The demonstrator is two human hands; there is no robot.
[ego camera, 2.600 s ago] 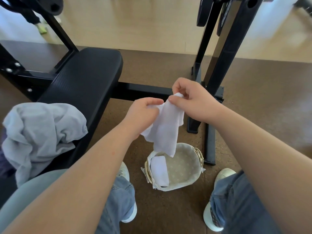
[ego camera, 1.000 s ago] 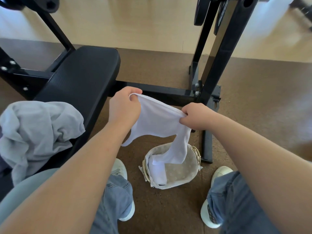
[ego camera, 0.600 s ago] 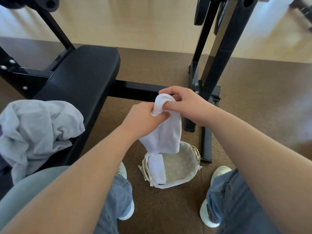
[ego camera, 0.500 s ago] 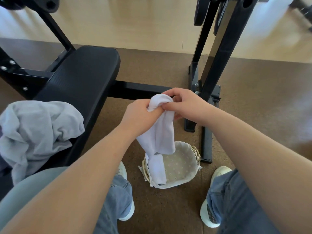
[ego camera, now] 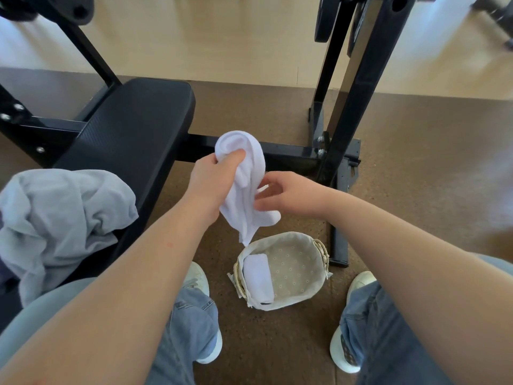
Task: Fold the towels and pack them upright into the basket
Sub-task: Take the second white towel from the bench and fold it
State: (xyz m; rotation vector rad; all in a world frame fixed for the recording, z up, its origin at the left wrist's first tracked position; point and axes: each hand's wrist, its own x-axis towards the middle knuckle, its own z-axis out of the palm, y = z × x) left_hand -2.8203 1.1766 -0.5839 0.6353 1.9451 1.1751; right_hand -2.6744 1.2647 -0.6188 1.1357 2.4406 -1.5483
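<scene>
The fingers (ego camera: pixel 222 162) of the left hand (ego camera: pixel 212 182) are clenched around the upper part of a soft white terry towel (ego camera: pixel 244 187), whose top bulges out above the fist at 12 o'clock while the rest hangs down in a loose bunch. The right hand (ego camera: pixel 288 195), at 3 o'clock from the towel, pinches the cloth's lower half between thumb and fingertips, the other fingers loosely curled. The towel's lowest corner dangles just above the rim of a small oval wicker basket with a beige dotted fabric liner (ego camera: pixel 302 290), which sits on the brown cork-like floor (ego camera: pixel 416 190) between the person's two pale sneakers. Inside the basket, a folded white towel (ego camera: pixel 258 276) stands against the wall at 9 o'clock. At 9 o'clock from the hands, a crumpled grey cloth (ego camera: pixel 61 218) lies heaped on a black padded weight bench (ego camera: pixel 133 126).
</scene>
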